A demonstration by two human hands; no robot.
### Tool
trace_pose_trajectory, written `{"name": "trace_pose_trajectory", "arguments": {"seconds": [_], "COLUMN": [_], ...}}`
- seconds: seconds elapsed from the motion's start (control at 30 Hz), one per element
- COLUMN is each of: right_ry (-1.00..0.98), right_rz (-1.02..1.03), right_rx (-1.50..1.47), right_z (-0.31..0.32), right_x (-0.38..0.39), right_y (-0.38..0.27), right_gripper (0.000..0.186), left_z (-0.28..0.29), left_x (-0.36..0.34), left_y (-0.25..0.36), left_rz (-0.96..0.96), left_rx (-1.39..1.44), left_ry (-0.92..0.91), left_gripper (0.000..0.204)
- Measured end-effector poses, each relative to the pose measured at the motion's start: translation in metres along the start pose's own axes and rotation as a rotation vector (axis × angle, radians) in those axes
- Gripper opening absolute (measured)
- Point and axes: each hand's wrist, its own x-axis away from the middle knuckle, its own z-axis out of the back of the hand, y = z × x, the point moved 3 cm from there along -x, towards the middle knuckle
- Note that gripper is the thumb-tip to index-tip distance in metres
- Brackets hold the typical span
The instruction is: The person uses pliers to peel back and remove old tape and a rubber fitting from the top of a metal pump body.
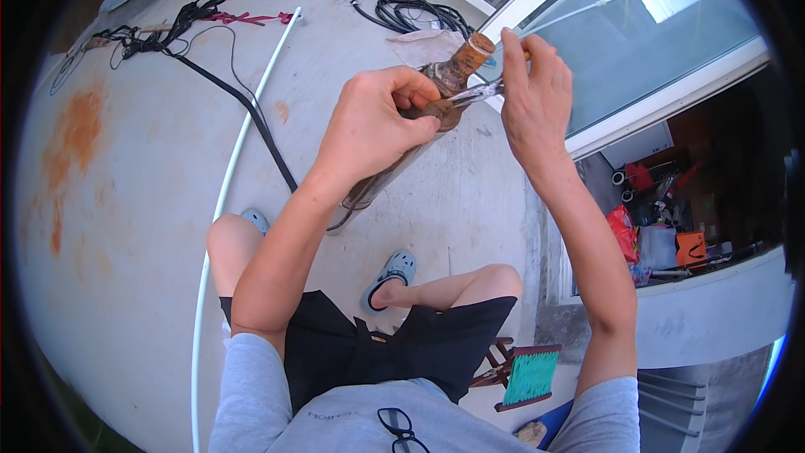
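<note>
A long dark metal cylinder [377,180] with a rusty capped neck [465,59] stands tilted in front of me. My left hand [381,122] is curled at its upper body, thumb and forefinger close together on the shoulder below the neck; exactly what they pinch is partly hidden. My right hand [537,96] grips a shiny metal hand tool [474,96], apparently pliers, whose tip reaches the cylinder's shoulder beside my left fingertips. The tool's handle is mostly hidden by my fingers. A dark cord hangs along the cylinder's lower end.
A white pipe [245,134] and tangled black straps [201,71] lie on concrete. Behind are a coiled hose [407,13] and cloth [419,49]. An open glazed window [637,50] borders the right, above stored bags and boxes [689,247]. A folding stool [528,377] sits below.
</note>
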Motion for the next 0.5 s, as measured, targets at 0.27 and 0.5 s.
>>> {"name": "trace_pose_trajectory", "arguments": {"seconds": [0.27, 0.5], "right_ry": [-0.081, -0.053], "right_rz": [0.096, 0.248], "right_rx": [0.065, 0.026], "right_z": [0.008, 0.012], "right_x": [-0.009, -0.017], "right_y": [-0.008, 0.002], "right_gripper": [0.031, 0.012], "left_z": [0.0, -0.002], "left_x": [0.001, 0.001], "left_y": [-0.002, 0.0], "left_rz": [0.058, 0.068], "left_rx": [0.052, 0.048], "left_ry": [-0.037, -0.013], "left_gripper": [0.025, 0.022]}}
